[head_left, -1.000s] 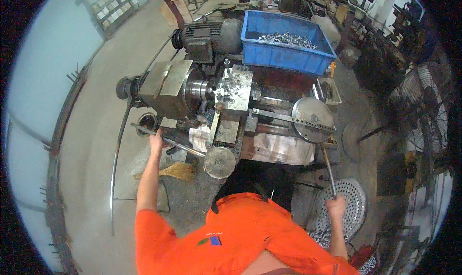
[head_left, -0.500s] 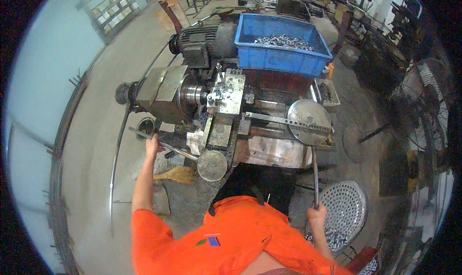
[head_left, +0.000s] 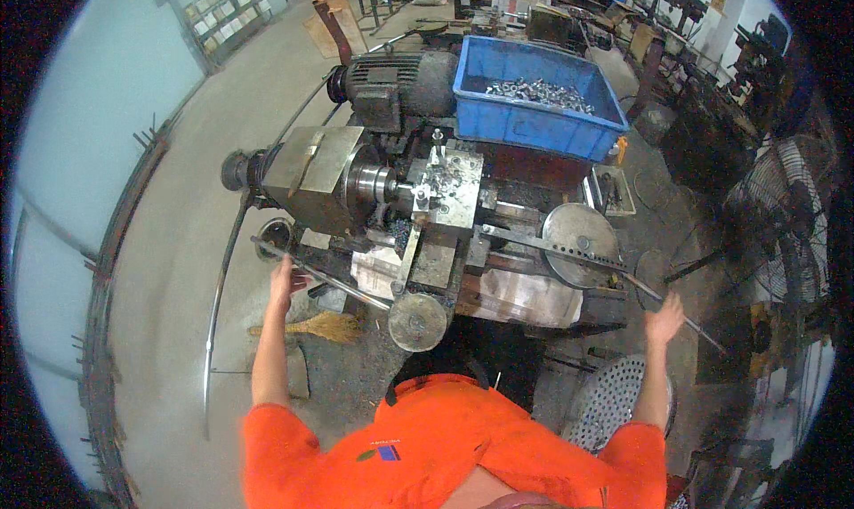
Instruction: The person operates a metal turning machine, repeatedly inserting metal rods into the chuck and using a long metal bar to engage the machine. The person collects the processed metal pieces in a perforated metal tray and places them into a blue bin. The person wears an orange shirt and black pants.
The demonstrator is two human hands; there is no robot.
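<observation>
In front of me stands a small metal lathe, its spindle chuck point(head_left: 369, 184) facing a steel tool block point(head_left: 452, 187). My left hand point(head_left: 285, 282) touches a long rod lever point(head_left: 342, 285), fingers apart beneath it. That lever joins a round metal disc point(head_left: 418, 322) at the front of the slide. Out to the right, my right hand point(head_left: 664, 319) is closed loosely on another rod lever point(head_left: 707, 338), which slants from beside a large round plate point(head_left: 578, 233). A perforated flat bar point(head_left: 543, 244) reaches across this plate. Part of the right-hand fingers' grip is hidden.
Behind the lathe are a motor point(head_left: 400, 86) and a blue bin point(head_left: 538, 122) holding many small metal parts. A straw broom point(head_left: 320, 325) lies on the floor at left. Near my right forearm is a perforated metal basket point(head_left: 614, 398); a fan point(head_left: 765, 215) stands farther right.
My right hand has swung up and outward with its lever, which now slants to the lower right. The tool block sits farther from the chuck. My left hand stays at its lever.
</observation>
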